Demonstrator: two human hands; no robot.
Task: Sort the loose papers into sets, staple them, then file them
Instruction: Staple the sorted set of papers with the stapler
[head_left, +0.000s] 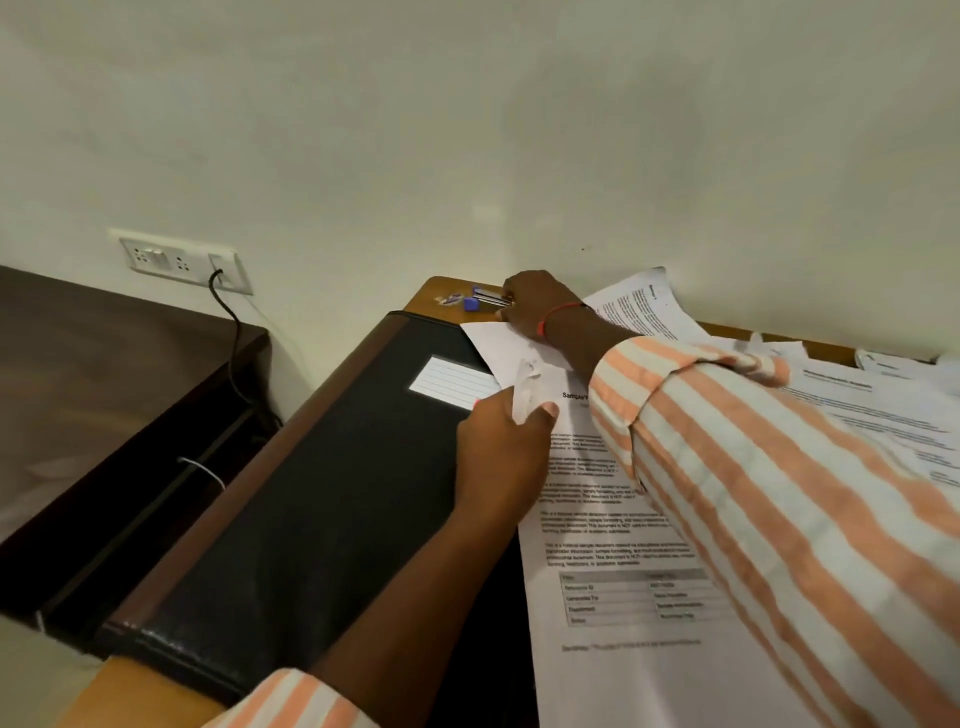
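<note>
A black file folder (311, 493) with a white lined label lies on the wooden desk. A printed paper set (613, 561) lies over the folder's right side. My left hand (504, 447) pinches the upturned top-left corner of that set between thumb and fingers. My right hand (530, 304) reaches across to the desk's far corner, fingers curled on a blue and silver stapler (485, 299). More loose printed papers (857, 410) lie under and beyond my right sleeve.
The desk (441, 291) butts against a pale wall. A lower dark side table (104, 374) stands to the left, with a wall socket (182, 260) and black cable above it. A small sticker-like item lies by the stapler.
</note>
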